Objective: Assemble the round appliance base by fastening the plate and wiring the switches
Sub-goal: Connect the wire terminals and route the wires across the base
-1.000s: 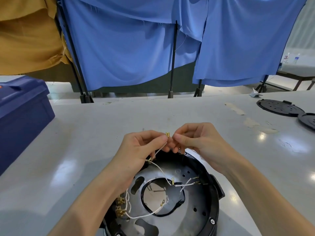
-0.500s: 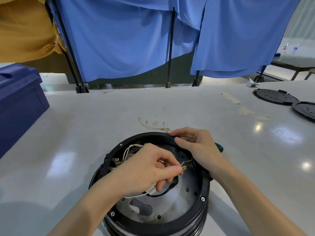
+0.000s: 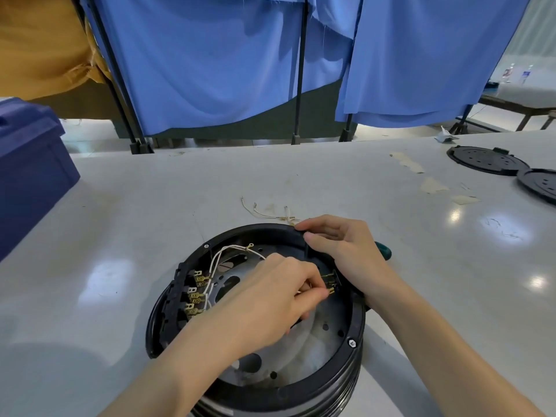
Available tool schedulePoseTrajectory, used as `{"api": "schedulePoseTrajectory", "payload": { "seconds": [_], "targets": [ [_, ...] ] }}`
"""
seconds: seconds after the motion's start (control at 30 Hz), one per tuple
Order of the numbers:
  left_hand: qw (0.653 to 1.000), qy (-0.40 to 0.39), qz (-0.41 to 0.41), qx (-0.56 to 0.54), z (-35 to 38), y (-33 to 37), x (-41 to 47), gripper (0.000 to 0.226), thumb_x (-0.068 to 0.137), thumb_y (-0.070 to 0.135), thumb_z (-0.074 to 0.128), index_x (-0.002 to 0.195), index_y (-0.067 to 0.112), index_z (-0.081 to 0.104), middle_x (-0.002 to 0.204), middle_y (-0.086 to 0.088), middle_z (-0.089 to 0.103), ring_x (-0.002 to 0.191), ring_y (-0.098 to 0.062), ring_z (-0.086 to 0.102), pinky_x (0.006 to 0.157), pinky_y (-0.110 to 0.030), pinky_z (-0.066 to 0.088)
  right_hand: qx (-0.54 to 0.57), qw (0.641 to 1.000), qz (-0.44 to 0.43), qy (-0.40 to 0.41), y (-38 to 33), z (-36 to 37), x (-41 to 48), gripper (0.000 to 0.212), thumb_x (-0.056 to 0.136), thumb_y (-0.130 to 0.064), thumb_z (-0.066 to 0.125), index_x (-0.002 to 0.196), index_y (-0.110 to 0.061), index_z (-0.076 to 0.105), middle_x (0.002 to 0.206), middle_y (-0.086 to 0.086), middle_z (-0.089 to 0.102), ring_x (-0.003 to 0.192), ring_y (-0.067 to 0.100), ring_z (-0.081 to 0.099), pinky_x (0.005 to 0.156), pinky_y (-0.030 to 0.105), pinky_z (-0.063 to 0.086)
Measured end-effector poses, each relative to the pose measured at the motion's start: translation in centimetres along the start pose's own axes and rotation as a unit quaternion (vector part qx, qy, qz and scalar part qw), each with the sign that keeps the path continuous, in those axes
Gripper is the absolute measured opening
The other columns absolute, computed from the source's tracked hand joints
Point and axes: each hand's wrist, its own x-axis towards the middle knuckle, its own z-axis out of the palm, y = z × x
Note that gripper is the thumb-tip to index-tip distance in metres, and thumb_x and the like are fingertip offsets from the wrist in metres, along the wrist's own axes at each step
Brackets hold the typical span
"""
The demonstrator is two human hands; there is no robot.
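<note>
1. Sitting on the table [image 3: 150, 206], the round base [image 3: 331, 383] holds a metal plate [image 3: 316, 341], white wires [image 3: 222, 254] and brass terminals [image 3: 195, 294].
2. Left hand [image 3: 270, 299] pinches one terminal [image 3: 331, 291] at its right inner wall.
3. Right hand [image 3: 346, 251] curls its fingers over the far rim.
4. Blue bin [image 3: 27, 182]: contents hidden.

I see the round base [image 3: 255, 383] standing on the table [image 3: 150, 206], open side up, with the perforated metal plate [image 3: 319, 335] seated inside it. The left hand [image 3: 270, 299] reaches across the plate; its fingers [image 3: 313, 294] pinch a brass connector [image 3: 330, 291] at the inner right wall. The right hand [image 3: 346, 251] grips the base's far-right rim, curled over the edge. White wires [image 3: 222, 254] loop from a row of brass terminals [image 3: 195, 293] on the left wall (I note one ring end lying free near the far rim). Loose wires [image 3: 264, 213] lie on the table just beyond the base. A green tool handle [image 3: 384, 249] shows behind the right hand.
</note>
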Motion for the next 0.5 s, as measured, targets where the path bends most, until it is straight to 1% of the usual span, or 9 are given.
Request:
{"api": "schedulePoseTrajectory", "payload": {
  "seconds": [0.07,0.13,0.23,0.37,0.43,0.5],
  "targets": [
    [1.0,0.015,-0.003,-0.007,-0.11,0.0,-0.12,0.017,0.095,0.03,0.056,0.083,0.024,0.065,0.053,0.009,0.059,0.039,0.006,0.05,0.045,-0.01,0.033,-0.002,1.0,-0.001,0.0,0.02,-0.03,-0.06,0.017,0.089,-0.001,0.064,0.095,-0.012,0.075,0.096,-0.001,0.076,0.093,0.011,0.07,0.083,0.02,0.055],
    [1.0,0.017,-0.002,-0.002,-0.26,0.12,-0.14,0.016,0.095,0.029,0.057,0.084,0.023,0.066,0.053,0.011,0.057,0.042,0.009,0.051,0.046,-0.008,0.034,0.001,1.0,0.0,-0.001,0.02,-0.04,-0.08,0.017,0.088,-0.001,0.064,0.095,-0.012,0.075,0.096,-0.001,0.076,0.093,0.012,0.07,0.085,0.021,0.055],
    [0.999,0.007,0.013,0.029,-0.29,0.41,0.01,0.017,0.097,0.029,0.056,0.084,0.02,0.064,0.051,0.01,0.056,0.043,0.011,0.05,0.048,-0.009,0.035,0.003,1.0,0.001,-0.001,0.01,-0.02,-0.08,0.017,0.088,-0.001,0.064,0.093,-0.013,0.075,0.092,-0.002,0.076,0.092,0.012,0.07,0.082,0.02,0.055],
    [0.998,0.002,0.019,0.052,-0.3,0.56,0.43,0.018,0.098,0.029,0.055,0.083,0.02,0.06,0.057,0.005,0.062,0.046,0.012,0.049,0.051,-0.012,0.038,0.003,1.0,-0.001,-0.001,0.07,-0.03,-0.06,0.017,0.088,-0.001,0.064,0.093,-0.013,0.076,0.092,-0.001,0.076,0.091,0.011,0.07,0.079,0.018,0.054],
    [0.999,-0.006,0.018,0.05,-0.39,0.6,0.56,0.018,0.098,0.028,0.054,0.083,0.021,0.06,0.058,0.004,0.063,0.046,0.012,0.05,0.052,-0.01,0.039,0.003,1.0,-0.001,-0.001,0.04,-0.05,-0.07,0.017,0.088,-0.002,0.064,0.093,-0.013,0.076,0.092,-0.001,0.076,0.091,0.01,0.07,0.078,0.017,0.053],
    [0.999,-0.012,0.011,0.043,-0.51,0.59,0.59,0.018,0.098,0.028,0.054,0.082,0.021,0.06,0.057,0.005,0.062,0.044,0.012,0.05,0.05,-0.008,0.037,0.001,1.0,-0.001,-0.002,0.03,-0.07,-0.09,0.017,0.088,-0.001,0.064,0.094,-0.012,0.075,0.092,-0.001,0.076,0.091,0.01,0.07,0.078,0.016,0.054]
  ]
}}
